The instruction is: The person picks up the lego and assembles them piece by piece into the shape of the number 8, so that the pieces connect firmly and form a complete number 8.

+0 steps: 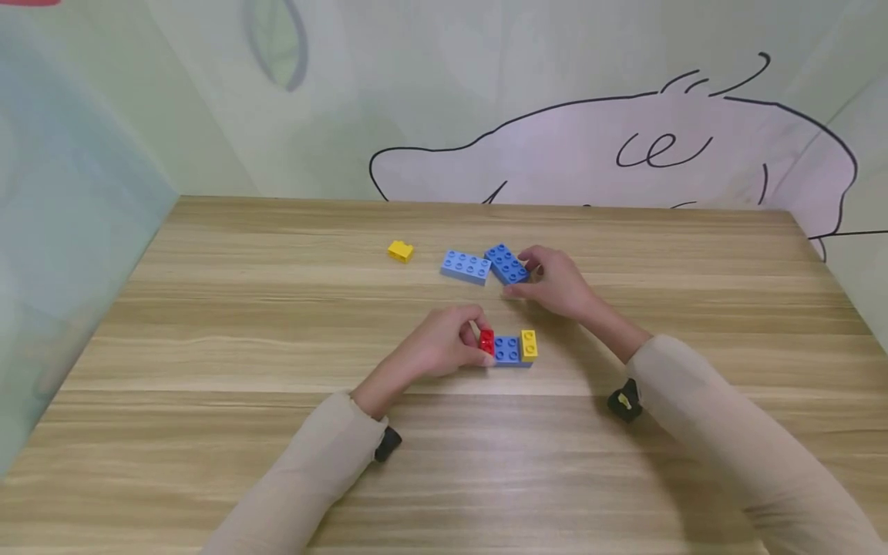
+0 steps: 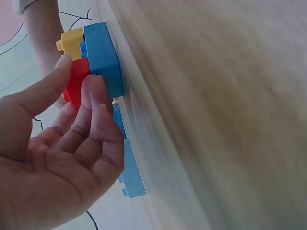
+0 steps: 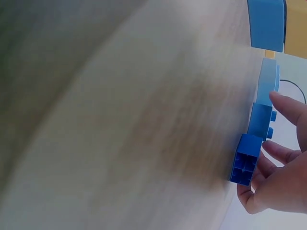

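With my left hand I pinch the red brick on the blue base, a yellow brick topping its other end, mid-tabletop, while toward the far edge my right hand bends beside a darker blue brick, whether gripping it I cannot tell.

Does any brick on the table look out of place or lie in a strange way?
Yes. The small yellow brick, lying apart, seems tipped onto its side: its studs do not point up. In the right wrist view, a dark blue piece near the right hand shows a hollow underside facing sideways.
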Demonstrator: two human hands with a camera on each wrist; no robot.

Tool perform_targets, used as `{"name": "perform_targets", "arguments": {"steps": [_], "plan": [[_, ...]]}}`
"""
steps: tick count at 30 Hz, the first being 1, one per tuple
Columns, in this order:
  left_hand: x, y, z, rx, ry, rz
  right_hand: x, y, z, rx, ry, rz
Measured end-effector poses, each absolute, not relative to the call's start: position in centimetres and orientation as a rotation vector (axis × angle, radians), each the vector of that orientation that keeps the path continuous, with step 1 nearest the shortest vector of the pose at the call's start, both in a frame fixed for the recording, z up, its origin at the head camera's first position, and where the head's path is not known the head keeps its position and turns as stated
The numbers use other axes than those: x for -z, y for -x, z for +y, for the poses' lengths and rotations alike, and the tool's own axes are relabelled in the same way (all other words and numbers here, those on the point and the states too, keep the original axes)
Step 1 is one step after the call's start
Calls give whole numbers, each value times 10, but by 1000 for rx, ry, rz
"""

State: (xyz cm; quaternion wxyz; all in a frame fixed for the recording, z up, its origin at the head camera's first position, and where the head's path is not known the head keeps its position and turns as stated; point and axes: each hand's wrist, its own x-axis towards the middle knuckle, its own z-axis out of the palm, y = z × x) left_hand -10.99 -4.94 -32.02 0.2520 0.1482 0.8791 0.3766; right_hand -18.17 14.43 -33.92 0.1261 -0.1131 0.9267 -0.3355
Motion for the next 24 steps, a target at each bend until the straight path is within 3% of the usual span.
{"name": "perform_targets", "arguments": {"steps": [24], "plan": [[321, 109, -49, -1019, -395, 2404, 326, 171, 159, 950, 436, 2704]]}}
